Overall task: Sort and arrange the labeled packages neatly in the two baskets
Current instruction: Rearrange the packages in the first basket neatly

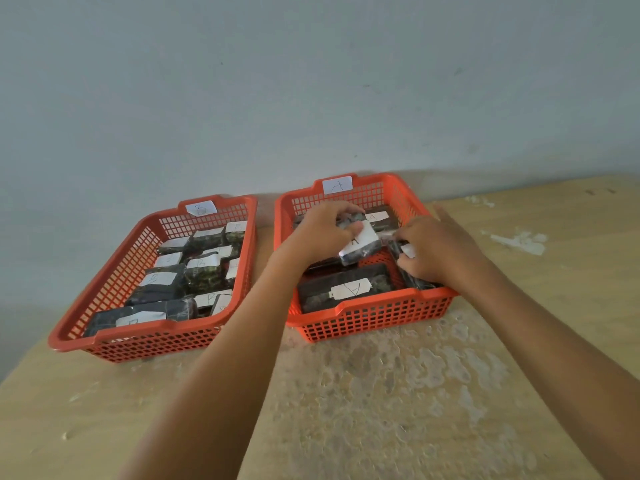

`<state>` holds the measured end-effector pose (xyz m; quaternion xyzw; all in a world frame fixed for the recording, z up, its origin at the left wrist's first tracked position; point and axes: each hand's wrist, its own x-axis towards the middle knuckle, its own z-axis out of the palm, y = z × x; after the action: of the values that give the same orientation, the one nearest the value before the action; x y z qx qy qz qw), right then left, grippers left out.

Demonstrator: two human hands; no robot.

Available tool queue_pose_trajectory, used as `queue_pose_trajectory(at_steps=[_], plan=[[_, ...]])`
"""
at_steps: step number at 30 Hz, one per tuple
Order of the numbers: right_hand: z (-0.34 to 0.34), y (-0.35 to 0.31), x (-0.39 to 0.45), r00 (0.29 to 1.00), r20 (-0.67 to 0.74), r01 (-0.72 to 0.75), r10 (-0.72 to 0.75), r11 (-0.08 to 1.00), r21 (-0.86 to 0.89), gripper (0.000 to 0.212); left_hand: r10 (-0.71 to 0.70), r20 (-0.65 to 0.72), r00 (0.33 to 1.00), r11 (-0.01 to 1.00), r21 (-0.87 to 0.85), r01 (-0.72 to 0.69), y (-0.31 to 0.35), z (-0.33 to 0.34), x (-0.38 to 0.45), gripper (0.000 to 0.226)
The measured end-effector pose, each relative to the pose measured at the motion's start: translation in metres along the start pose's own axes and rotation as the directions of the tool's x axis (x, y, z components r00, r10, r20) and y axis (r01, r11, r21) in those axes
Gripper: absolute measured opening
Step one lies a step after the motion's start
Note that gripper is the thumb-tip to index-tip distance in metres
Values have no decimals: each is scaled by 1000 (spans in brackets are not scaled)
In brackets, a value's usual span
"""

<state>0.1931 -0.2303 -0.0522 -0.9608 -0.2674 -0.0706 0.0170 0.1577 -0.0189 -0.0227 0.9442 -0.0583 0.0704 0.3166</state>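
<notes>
Both hands over the right basket [367,308]: left hand [320,233] gripping a labeled package [360,245], right hand [438,254] pinching another package [408,268] there.

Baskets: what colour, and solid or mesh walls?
Both baskets are orange-red plastic with open grid-mesh walls, clearest in the head view.

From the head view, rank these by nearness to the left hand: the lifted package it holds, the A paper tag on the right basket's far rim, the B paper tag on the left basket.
1. Lifted dark white-labelled package, gripped in the left hand.
2. A paper tag, just behind, on the right orange mesh basket.
3. B paper tag, on the left basket.
</notes>
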Motion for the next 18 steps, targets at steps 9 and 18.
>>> queue_pose_trajectory(at_steps=[9,18], plan=[[-3,-8,-3,996,-21,-88,91,989,116,15,-11,107,994,992,123,-3,8,48,29,21],[-7,-11,-7,993,53,-113,105,979,170,44,99,244,965,961,229,-156,-9,27,7,64]])
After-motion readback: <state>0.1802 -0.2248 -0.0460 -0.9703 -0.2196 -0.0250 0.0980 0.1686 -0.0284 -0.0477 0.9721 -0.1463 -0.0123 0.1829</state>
